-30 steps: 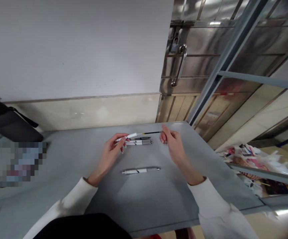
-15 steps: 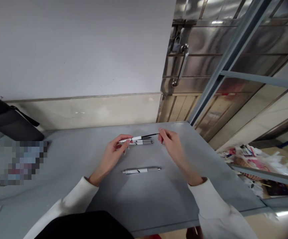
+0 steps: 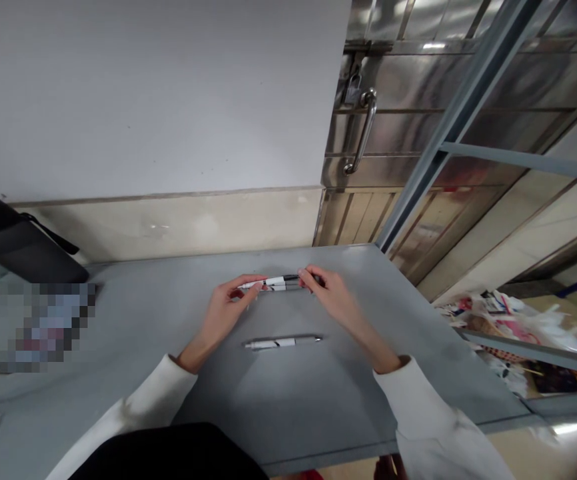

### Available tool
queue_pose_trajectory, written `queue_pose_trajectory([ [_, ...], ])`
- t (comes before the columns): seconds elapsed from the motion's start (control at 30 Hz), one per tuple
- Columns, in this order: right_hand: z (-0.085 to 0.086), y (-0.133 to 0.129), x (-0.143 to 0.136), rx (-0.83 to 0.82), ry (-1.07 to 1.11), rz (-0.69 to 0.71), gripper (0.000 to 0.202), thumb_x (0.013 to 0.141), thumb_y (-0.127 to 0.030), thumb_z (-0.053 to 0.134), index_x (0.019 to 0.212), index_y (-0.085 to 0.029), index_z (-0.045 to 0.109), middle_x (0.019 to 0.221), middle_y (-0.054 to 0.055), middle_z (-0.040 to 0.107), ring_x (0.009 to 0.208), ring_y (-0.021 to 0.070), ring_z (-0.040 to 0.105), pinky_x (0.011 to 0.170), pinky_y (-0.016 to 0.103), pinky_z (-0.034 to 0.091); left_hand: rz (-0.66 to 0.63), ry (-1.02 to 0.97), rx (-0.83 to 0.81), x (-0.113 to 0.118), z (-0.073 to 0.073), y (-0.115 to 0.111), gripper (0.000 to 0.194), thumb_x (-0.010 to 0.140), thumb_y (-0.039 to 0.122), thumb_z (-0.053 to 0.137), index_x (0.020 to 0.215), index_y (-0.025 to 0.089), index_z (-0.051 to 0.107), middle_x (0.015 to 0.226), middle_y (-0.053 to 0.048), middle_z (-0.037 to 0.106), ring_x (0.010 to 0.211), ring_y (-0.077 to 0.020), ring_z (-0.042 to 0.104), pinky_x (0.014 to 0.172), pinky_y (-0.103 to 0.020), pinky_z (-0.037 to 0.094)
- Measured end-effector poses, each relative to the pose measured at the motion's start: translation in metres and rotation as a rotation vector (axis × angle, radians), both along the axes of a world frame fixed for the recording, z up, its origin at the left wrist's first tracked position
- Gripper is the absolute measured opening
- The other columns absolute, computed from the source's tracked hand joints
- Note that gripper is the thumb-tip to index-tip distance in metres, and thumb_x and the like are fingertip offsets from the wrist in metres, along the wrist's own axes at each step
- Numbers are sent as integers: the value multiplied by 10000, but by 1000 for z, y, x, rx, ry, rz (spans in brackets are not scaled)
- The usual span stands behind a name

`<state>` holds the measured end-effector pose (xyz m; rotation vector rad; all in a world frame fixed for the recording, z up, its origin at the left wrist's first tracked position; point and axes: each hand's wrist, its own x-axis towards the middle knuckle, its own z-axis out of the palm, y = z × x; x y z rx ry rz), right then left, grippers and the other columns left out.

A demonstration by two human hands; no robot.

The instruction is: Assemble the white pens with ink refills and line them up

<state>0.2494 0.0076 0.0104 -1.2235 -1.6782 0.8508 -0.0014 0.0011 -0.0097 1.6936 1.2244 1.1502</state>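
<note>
My left hand [image 3: 226,307] pinches a white pen barrel [image 3: 273,281] above the middle of the grey table. At the barrel's right end shows a thin dark refill [image 3: 291,277], and the fingers of my right hand [image 3: 326,287] are closed on its outer end. Just below the barrel, other white and silver pens [image 3: 279,288] lie side by side, partly hidden by my hands. Nearer to me a single white and silver pen [image 3: 283,343] lies crosswise on the table, touched by neither hand.
On the grey table [image 3: 138,320], a dark case [image 3: 33,247] and a pixelated flat item [image 3: 51,330] are at the left. A wall rises behind. Metal frame bars [image 3: 443,153] and plastic bags [image 3: 533,327] are at the right.
My right hand has moved left, toward the barrel, and less of the dark refill sticks out now. My left hand has stayed nearly still.
</note>
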Motion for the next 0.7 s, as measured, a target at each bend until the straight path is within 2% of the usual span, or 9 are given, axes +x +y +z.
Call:
queue_pose_trajectory([
  [0.13,0,1,0,-8,-23,6,487,1010,-594,493,696,-234,587,634,-6,515,629,185,470,607,320,325,-1,1,-13,1,1,-1,338,962,515,682,1170,284,815,1026,-31,807,667,-164,590,609,-268,432],
  [0.3,-7,8,1,-77,145,-60,484,1011,-599,446,832,-229,701,741,28,622,727,205,565,632,315,423,-1,-19,-19,1,3,-1,335,971,508,673,1177,280,806,1060,-40,807,705,-169,611,623,-274,451],
  [0.47,-7,10,4,-71,408,-118,196,872,-399,635,949,-237,715,905,25,665,768,178,590,762,329,506,20,-49,-27,1,3,0,369,966,528,674,1183,258,799,1025,-49,808,672,-160,589,609,-271,438],
  [0.57,-4,8,4,-51,529,-126,185,815,-355,685,959,-239,704,945,26,667,835,188,605,846,351,516,25,-60,-33,1,3,0,385,960,535,680,1183,244,797,1013,-48,807,656,-149,573,613,-263,431],
  [0.7,-2,7,3,-64,586,-114,203,799,-361,716,961,-238,703,960,24,672,865,190,605,873,360,507,33,-74,-34,1,4,0,399,956,530,684,1183,220,791,1011,-56,808,651,-147,569,611,-261,427],
])
